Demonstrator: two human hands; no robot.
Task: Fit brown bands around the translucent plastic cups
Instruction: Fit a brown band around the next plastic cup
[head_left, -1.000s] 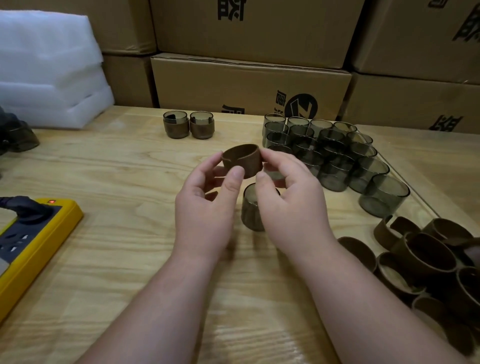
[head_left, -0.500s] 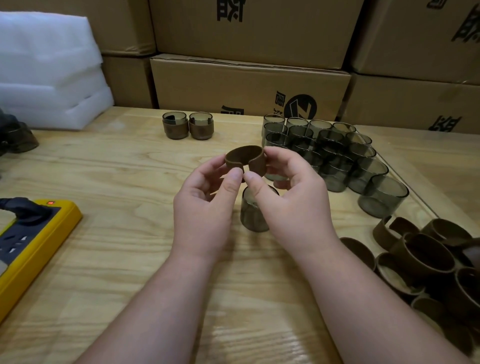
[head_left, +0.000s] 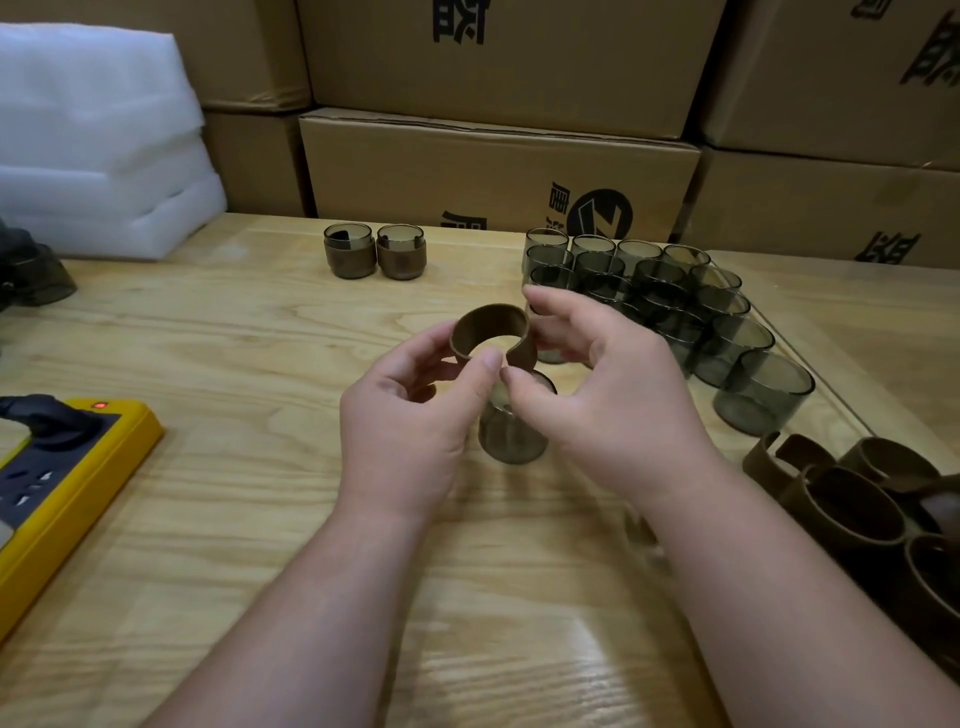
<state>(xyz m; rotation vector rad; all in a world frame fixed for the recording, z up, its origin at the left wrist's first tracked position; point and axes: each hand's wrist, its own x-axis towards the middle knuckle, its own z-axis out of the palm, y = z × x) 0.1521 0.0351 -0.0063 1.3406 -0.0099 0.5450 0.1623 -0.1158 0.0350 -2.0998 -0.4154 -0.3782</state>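
While both hands work above the wooden table, a brown band is held just over a single translucent cup standing upright on the wood. Left hand: thumb and fingers pinch the band's left and near edge. Right hand: thumb tip presses the near wall inward, so the ring is dented; other fingers curl round its right side. Right of that cup and farther back: cluster of bare cups. Right and nearer: pile of spare bands. Behind the cup, to the left: two banded cups. Far left of it: yellow power strip.
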